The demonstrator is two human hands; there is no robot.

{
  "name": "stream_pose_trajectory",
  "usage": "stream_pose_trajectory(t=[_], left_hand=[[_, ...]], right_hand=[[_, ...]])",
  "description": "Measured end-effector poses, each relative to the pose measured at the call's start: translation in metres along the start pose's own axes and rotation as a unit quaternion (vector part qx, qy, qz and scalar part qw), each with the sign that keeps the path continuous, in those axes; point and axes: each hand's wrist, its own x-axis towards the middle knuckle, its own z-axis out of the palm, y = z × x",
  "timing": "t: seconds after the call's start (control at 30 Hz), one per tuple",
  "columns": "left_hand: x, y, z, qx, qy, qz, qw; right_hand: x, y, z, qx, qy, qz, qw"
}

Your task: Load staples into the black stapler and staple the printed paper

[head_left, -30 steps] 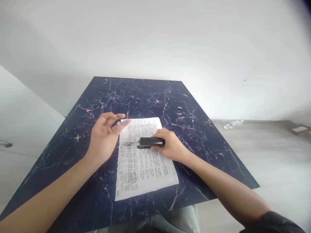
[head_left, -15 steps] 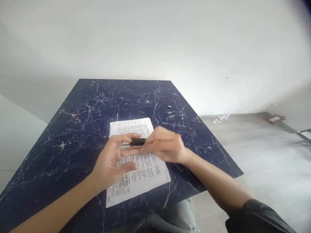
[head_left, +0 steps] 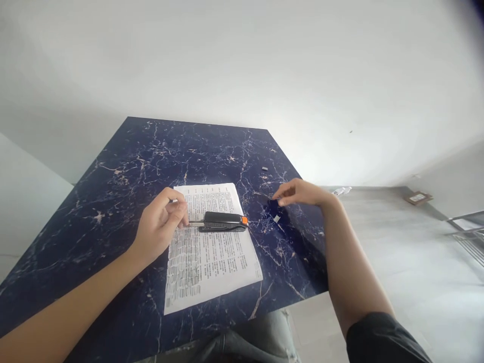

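Observation:
A black stapler (head_left: pixel 224 220) with an orange end lies across a printed sheet of paper (head_left: pixel 221 275), its thin metal slide sticking out to the left. My left hand (head_left: pixel 162 219) is closed, with thumb and fingertips at the outer end of that slide. Off to the right, my right hand (head_left: pixel 298 192) hovers over the table with its fingers loosely bent and apart, nothing visible in them. Just below its fingertips is a small silvery piece (head_left: pixel 277 219) that looks like a short strip of staples.
The dark blue marbled table (head_left: pixel 124 201) stands against a white wall. Another small grey strip (head_left: pixel 264 168) lies farther back on it. On the floor to the right are a clear plastic item (head_left: pixel 342 191), a brown box (head_left: pixel 418 197) and a metal rack (head_left: pixel 471 242).
My right hand has left the stapler and moved right, over the bare table. My left hand has drawn its fingers together at the slide. The stapler and the silvery piece now show plainly.

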Motion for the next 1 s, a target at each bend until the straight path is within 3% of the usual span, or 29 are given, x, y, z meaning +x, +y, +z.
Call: stream_pose_trajectory(t=[0.07, 0.13, 0.27, 0.4, 0.5, 0.57, 0.67, 0.73, 0.8, 0.9, 1.0], left_hand=[[0.003, -0.002, -0.003, 0.030, 0.021, -0.006, 0.999], [0.007, -0.003, -0.007, 0.057, 0.051, -0.012, 0.997], [0.011, -0.003, -0.013, 0.108, 0.075, -0.001, 0.991], [0.009, -0.002, -0.012, 0.131, 0.069, 0.019, 0.989], [0.007, -0.001, -0.010, 0.122, 0.050, 0.030, 0.991], [0.006, 0.001, -0.008, 0.109, 0.034, 0.025, 0.993], [0.005, 0.006, -0.006, 0.059, 0.013, -0.010, 0.998], [0.004, 0.008, -0.004, -0.002, 0.004, -0.041, 0.999], [0.005, 0.009, -0.002, -0.073, -0.004, -0.063, 0.995], [0.008, 0.008, -0.003, -0.135, -0.019, -0.084, 0.987], [0.010, 0.007, -0.006, -0.138, -0.021, -0.105, 0.985]], right_hand=[[0.017, 0.002, -0.007, -0.045, 0.156, 0.042, 0.986], [0.042, 0.005, -0.011, -0.081, 0.251, 0.064, 0.962], [0.089, 0.010, -0.007, -0.092, 0.247, 0.055, 0.963], [0.106, 0.008, 0.007, -0.072, 0.241, 0.049, 0.967], [0.105, -0.010, 0.018, -0.049, 0.275, 0.051, 0.959], [0.099, -0.038, 0.027, -0.025, 0.296, 0.040, 0.954], [0.083, -0.102, 0.044, 0.068, 0.269, -0.044, 0.960], [0.075, -0.147, 0.059, 0.139, 0.203, -0.162, 0.956], [0.071, -0.183, 0.074, 0.134, 0.171, -0.277, 0.936], [0.076, -0.208, 0.092, 0.087, 0.196, -0.389, 0.896], [0.080, -0.210, 0.102, 0.027, 0.225, -0.429, 0.874]])
